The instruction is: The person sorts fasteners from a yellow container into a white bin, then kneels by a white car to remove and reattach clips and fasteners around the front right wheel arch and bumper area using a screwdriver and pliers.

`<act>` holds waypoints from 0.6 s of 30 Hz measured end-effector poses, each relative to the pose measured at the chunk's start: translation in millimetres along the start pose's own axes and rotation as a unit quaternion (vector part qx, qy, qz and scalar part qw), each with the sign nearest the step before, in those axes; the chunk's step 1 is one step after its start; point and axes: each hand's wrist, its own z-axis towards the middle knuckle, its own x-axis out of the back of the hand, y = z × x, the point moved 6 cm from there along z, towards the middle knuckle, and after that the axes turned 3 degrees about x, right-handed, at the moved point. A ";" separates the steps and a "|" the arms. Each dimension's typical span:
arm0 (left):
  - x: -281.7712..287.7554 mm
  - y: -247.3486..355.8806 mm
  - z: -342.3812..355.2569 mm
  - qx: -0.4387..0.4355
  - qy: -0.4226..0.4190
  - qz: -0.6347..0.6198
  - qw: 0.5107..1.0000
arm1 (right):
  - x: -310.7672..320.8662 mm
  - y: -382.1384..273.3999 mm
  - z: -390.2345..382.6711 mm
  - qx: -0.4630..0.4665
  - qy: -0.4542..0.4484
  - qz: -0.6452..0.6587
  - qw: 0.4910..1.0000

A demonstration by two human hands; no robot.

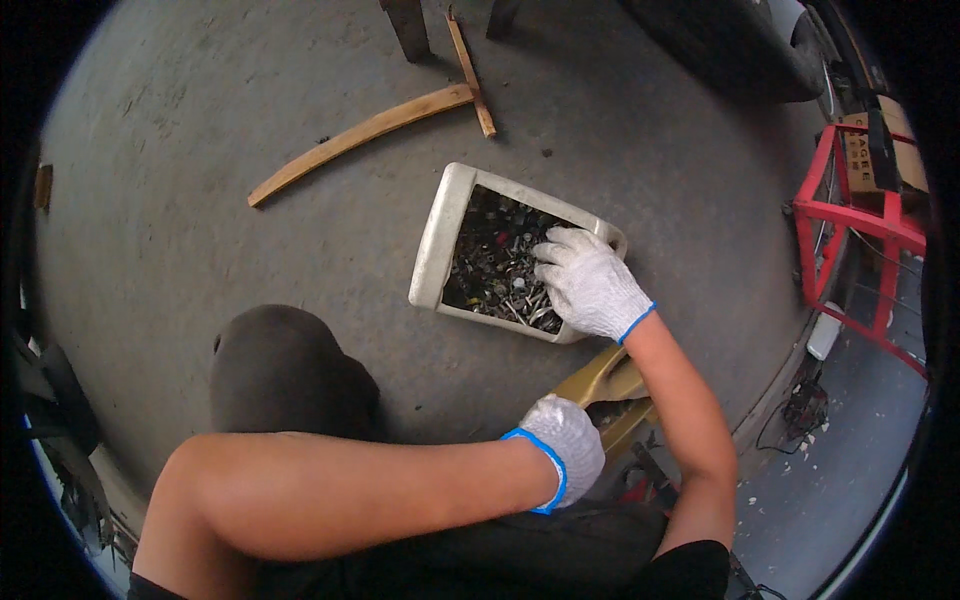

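Note:
A cream plastic container (432, 240), cut open on one side, sits on the floor ahead of me. Inside it lies a dense mix of screws, bolts and other small metal parts (500, 265). My right hand (590, 283), in a white knit glove with a blue cuff, reaches over the container's right side. Its fingers are apart and rest on the metal parts; their tips are partly hidden. Nearer to me, my gloved left hand (568, 445) is closed on the edge of a yellow-brown plastic container (590, 378). My right forearm covers part of that container.
Two wooden strips (365, 132) lie joined on the floor beyond the cream container. A dark tire (735, 50) is at the far right. A red metal frame (830, 215) with a cardboard box (870, 160) stands on the right. My knee (285, 365) is at the lower left.

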 end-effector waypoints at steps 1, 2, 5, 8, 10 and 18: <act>1.6 -0.3 -0.7 0.000 -0.001 0.000 1.000 | 0.0 2.7 0.7 -0.024 -0.041 0.013 0.999; 0.4 -0.9 -0.4 0.004 0.009 -0.003 1.000 | 4.0 3.1 3.4 -0.045 -0.080 0.026 0.995; -2.1 -1.8 -0.1 0.011 0.025 -0.009 1.000 | 11.5 8.6 5.2 -0.077 -0.028 0.035 0.996; 1.5 0.1 -1.1 -0.001 0.010 -0.010 1.000 | 17.4 16.0 7.0 -0.103 0.053 0.042 0.992; 6.0 2.0 -2.1 -0.019 -0.002 -0.020 1.000 | 14.1 20.4 7.8 -0.140 0.057 0.064 0.986; 5.0 2.2 -2.7 -0.011 -0.002 -0.016 1.000 | -10.8 13.2 18.6 -0.196 -0.032 0.041 0.979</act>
